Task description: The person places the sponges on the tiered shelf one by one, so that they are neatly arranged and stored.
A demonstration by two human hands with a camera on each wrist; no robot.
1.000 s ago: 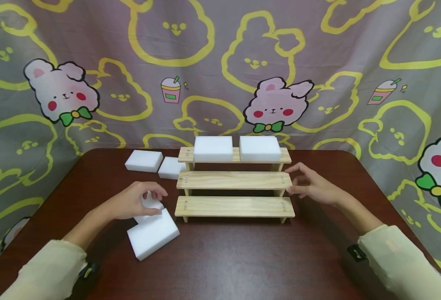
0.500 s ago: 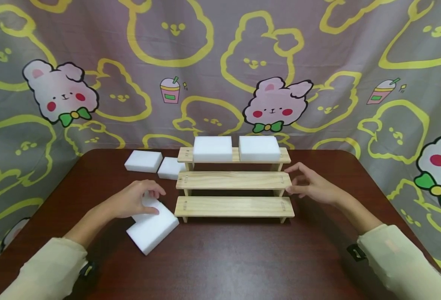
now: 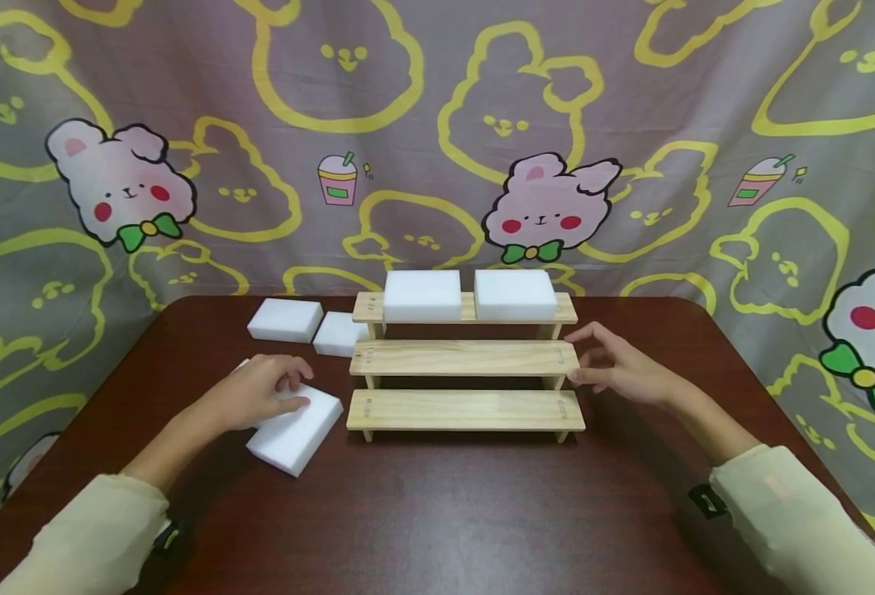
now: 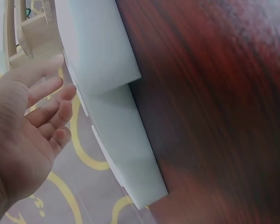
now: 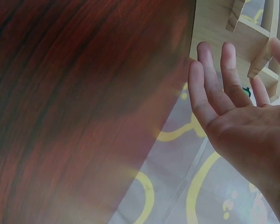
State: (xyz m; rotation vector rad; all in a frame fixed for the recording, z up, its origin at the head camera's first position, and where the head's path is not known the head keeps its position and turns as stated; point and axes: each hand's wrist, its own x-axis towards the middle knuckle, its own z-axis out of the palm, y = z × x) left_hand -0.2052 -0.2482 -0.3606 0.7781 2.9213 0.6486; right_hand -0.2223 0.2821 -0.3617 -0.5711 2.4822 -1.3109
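A white foam block (image 3: 296, 430) lies slanted on the table, left of a three-tier wooden stand (image 3: 467, 359). Over it is my left hand (image 3: 262, 392), thumb on or just above its top face, fingers loosely bent and not wrapped round it. A second white block (image 4: 126, 140), mostly hidden by the hand in the head view, lies against the first one in the left wrist view. My right hand (image 3: 623, 368) is at the stand's right end, its fingertips at the edge of the middle shelf; the right wrist view shows its fingers (image 5: 228, 70) spread and relaxed.
Two white foam blocks (image 3: 422, 295) sit side by side on the top shelf. Two more blocks (image 3: 285, 320) lie on the table behind and left of the stand, one partly hidden by it. A patterned curtain (image 3: 422, 149) hangs behind the dark wooden table (image 3: 482, 512).
The slanted block has turned and shifted back and left, covering more of the second block. My left hand has moved slightly left with it. My right hand and the stand have stayed put.
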